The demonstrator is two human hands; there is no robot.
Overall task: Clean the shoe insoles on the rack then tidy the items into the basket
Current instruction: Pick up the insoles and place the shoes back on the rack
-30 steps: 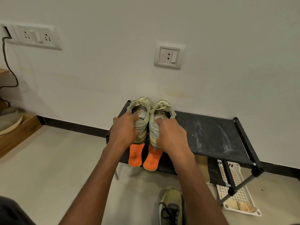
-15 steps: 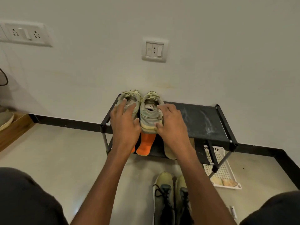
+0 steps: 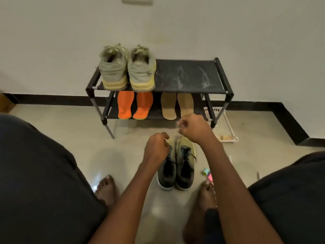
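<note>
We list one black two-shelf rack (image 3: 220, 77) against the wall: two pale sneakers (image 3: 127, 68) on the top shelf, two orange insoles (image 3: 134, 105) and two tan insoles (image 3: 176, 105) on the lower. One white basket (image 3: 222, 126) lies on the floor at its right end, contents blurred. Two dark shoes (image 3: 175, 166) stand before it on the floor under our left hand (image 3: 155, 149) and right hand (image 3: 194, 128), both curled closed, holding nothing we can make out.
</note>
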